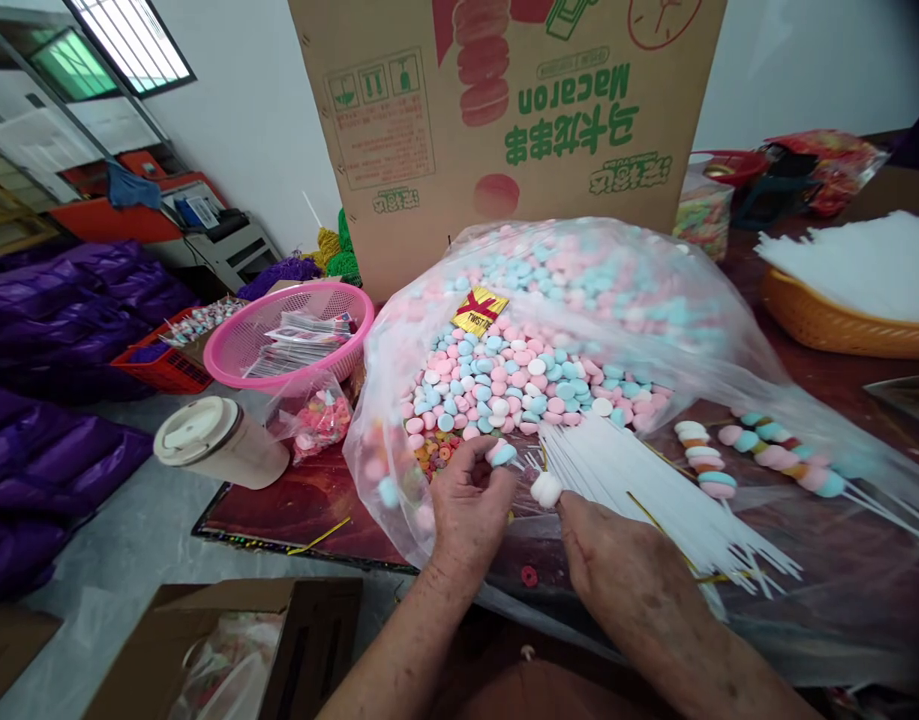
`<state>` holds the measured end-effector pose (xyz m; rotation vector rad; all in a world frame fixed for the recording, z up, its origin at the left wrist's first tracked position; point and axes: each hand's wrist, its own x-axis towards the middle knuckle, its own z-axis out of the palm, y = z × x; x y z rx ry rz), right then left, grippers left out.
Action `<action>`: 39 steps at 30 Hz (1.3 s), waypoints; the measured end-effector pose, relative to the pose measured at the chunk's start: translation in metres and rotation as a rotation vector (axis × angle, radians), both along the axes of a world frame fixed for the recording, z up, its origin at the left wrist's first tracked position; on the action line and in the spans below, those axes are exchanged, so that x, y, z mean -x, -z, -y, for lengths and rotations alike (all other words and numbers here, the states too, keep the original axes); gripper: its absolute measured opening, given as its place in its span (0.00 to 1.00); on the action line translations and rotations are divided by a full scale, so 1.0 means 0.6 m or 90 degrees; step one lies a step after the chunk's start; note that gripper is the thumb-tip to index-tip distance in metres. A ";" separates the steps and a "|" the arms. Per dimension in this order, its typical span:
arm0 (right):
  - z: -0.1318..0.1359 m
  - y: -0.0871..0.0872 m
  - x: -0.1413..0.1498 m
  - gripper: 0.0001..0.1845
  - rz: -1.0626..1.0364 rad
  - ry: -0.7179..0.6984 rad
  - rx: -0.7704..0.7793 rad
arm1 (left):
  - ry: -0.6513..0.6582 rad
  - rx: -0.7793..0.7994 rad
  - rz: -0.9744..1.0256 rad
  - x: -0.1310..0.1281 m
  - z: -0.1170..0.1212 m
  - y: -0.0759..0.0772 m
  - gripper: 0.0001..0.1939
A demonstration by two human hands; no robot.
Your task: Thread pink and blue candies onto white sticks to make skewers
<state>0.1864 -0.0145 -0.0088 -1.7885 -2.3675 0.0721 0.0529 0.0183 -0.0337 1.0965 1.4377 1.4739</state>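
Observation:
My left hand pinches a white and blue marshmallow between thumb and fingertips. Just right of it, my right hand is closed, with a white marshmallow at its fingertips; the stick it seems to be on is mostly hidden. Behind both hands lies a large clear plastic bag full of pink, blue and white marshmallows. Small gummy rings lie by my left hand. A fan of white sticks stretches beyond my right hand. Finished-looking marshmallow skewers rest at the right.
A pink basket of printed packets stands left of the bag, near a lidded cup and a small candy bag. A tall cardboard box rises behind. An orange basket with white sticks sits far right.

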 end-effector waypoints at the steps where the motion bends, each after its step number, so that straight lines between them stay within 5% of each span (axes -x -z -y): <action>1: 0.000 -0.001 0.001 0.08 0.007 -0.003 0.002 | 0.004 -0.008 -0.022 0.001 0.001 0.002 0.12; 9: -0.006 0.006 0.004 0.10 -0.043 -0.037 0.055 | 0.059 0.048 0.016 0.015 0.003 0.007 0.12; 16: -0.022 0.017 0.022 0.13 -0.071 -0.018 0.116 | 0.048 -0.022 -0.180 0.012 0.028 0.032 0.15; 18: -0.031 0.021 0.024 0.13 -0.138 -0.032 0.139 | 0.069 0.003 -0.089 0.012 0.029 0.024 0.16; 22: -0.037 0.022 0.027 0.15 -0.317 -0.069 0.126 | 0.042 0.112 0.291 0.004 0.014 -0.007 0.20; 26: -0.021 0.026 0.029 0.15 -0.382 -0.109 0.139 | 0.018 0.178 0.504 -0.013 -0.002 -0.023 0.13; 33: 0.004 0.063 0.006 0.16 -0.277 -0.071 0.168 | -0.017 0.125 0.518 -0.060 0.012 0.004 0.11; 39: -0.011 0.071 0.004 0.17 -0.291 -0.065 0.149 | 0.038 0.151 0.446 -0.071 0.025 0.032 0.13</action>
